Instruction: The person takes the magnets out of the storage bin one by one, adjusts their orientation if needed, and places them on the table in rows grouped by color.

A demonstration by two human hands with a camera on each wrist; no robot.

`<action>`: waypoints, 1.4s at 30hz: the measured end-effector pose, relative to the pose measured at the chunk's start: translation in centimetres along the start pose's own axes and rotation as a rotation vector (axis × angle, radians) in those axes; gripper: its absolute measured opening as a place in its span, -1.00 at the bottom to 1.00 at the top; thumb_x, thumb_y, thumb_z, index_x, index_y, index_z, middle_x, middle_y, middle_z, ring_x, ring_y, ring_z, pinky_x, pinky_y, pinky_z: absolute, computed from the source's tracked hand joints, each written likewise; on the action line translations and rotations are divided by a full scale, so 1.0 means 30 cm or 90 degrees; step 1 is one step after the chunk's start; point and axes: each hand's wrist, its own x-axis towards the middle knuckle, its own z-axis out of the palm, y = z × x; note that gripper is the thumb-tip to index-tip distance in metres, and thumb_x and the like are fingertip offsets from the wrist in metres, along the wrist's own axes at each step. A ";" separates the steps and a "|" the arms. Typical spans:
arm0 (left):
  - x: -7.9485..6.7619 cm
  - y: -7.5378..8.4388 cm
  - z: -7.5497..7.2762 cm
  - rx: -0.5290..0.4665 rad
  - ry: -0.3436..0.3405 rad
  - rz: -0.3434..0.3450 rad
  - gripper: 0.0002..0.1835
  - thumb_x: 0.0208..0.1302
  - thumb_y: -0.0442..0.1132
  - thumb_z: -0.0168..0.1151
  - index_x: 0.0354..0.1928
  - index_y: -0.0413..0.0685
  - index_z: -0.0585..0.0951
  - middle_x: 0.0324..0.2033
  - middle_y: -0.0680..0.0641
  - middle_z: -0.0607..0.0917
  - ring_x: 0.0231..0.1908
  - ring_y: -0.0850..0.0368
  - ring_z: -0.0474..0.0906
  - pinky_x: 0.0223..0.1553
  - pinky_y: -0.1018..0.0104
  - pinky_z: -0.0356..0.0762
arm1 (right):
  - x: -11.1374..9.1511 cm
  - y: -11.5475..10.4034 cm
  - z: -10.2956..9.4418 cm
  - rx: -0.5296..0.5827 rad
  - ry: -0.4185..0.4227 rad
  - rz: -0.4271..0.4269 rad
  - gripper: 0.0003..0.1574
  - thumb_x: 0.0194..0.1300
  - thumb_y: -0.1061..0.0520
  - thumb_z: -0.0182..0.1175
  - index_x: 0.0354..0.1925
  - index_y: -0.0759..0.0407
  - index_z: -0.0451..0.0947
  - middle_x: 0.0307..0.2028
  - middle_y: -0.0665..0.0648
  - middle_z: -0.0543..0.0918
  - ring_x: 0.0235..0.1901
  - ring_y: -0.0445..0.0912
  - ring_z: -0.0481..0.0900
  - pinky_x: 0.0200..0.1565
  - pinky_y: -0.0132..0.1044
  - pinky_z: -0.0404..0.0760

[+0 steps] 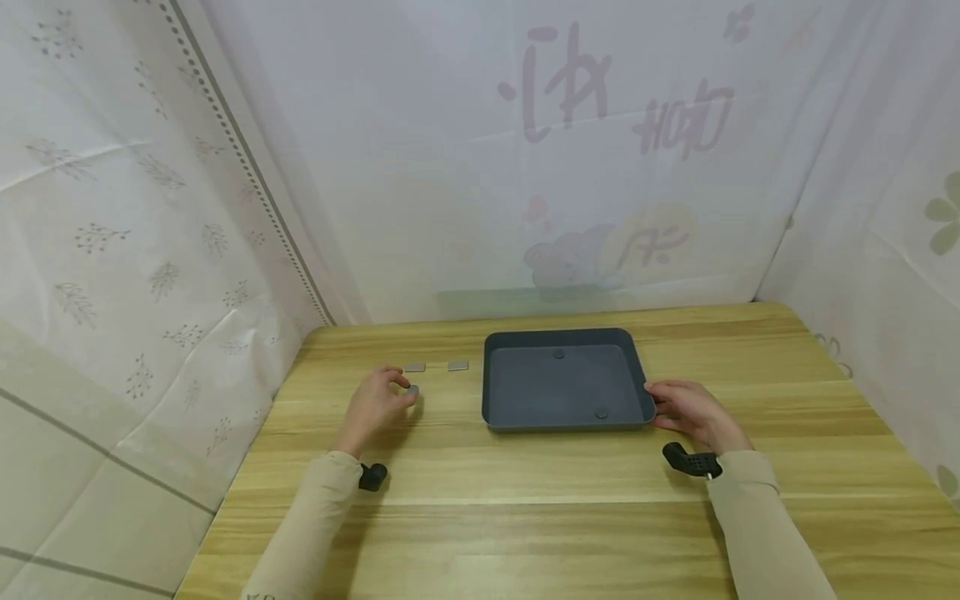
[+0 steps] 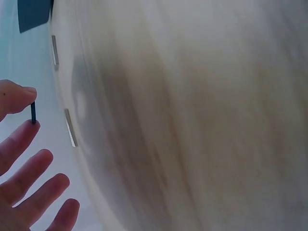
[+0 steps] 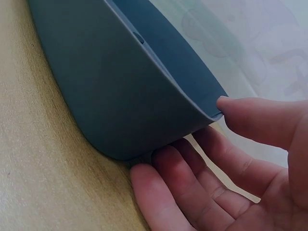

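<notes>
The dark grey, rectangular, plastic-looking tray [image 1: 547,387] is smooth and matt. At nine o'clock from it, the small, thin, dark grey round disc [image 1: 413,390] looks matt too. The pale yellow-brown desk [image 1: 540,542] shows streaked wood grain with a soft sheen. At twelve o'clock, the white printed cloth-like sheet [image 1: 420,183] looks matt; at four o'clock, a beige sleeve [image 1: 761,521] is matt cloth.

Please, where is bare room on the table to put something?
The widest bare patch of the table lies between the forearms, in front of the tray. Another lies between the right hand and the table's right edge. It is crowded left of the tray, where two flat pieces lie near the left hand, pinching a thin piece.
</notes>
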 end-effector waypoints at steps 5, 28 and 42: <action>0.004 -0.025 -0.002 0.019 0.006 -0.020 -0.67 0.19 -0.11 0.31 -0.20 -0.28 0.66 0.16 -0.30 0.51 0.17 -0.32 0.43 0.13 -0.15 0.45 | -0.006 -0.002 0.001 -0.001 0.001 -0.001 -0.34 0.45 -0.08 0.04 0.26 0.38 0.28 -0.25 -0.07 0.61 -0.26 -0.21 0.61 -0.17 -0.32 0.63; 0.032 -0.060 0.006 0.039 0.025 -0.085 -0.73 0.18 -0.12 0.30 -0.23 -0.21 0.69 -0.01 -0.26 0.62 -0.05 -0.18 0.57 -0.09 -0.08 0.55 | -0.006 0.001 0.004 -0.009 0.016 -0.001 -0.30 0.43 -0.10 0.08 0.27 0.41 0.28 -0.22 -0.04 0.58 -0.26 -0.20 0.58 -0.18 -0.32 0.64; 0.048 -0.058 -0.001 0.050 -0.002 -0.110 -0.73 0.17 -0.11 0.32 -0.24 -0.19 0.70 -0.06 -0.28 0.65 -0.16 -0.12 0.58 -0.19 -0.06 0.56 | 0.001 0.009 0.002 -0.010 0.018 -0.006 -0.28 0.43 -0.09 0.08 0.28 0.42 0.26 -0.22 -0.04 0.59 -0.26 -0.20 0.59 -0.18 -0.31 0.64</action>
